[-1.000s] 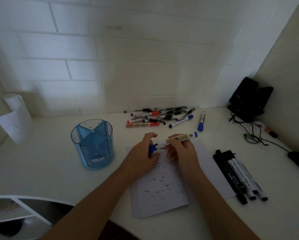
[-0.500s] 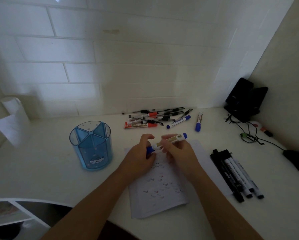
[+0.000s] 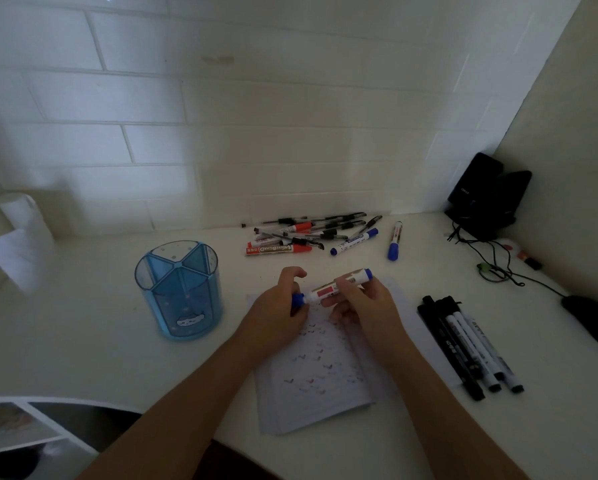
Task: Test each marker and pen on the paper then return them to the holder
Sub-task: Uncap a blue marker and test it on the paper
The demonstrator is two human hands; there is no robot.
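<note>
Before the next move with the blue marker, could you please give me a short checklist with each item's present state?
1. Both hands grip the blue marker: ok, left hand at the cap end, right hand on the barrel.
2. Cap seated or loose: cannot tell.
3. Paper under the marker: ok.
4. Bare space on the paper: ok, near edge unmarked.
5. Holder upright, left of the paper: ok.
</note>
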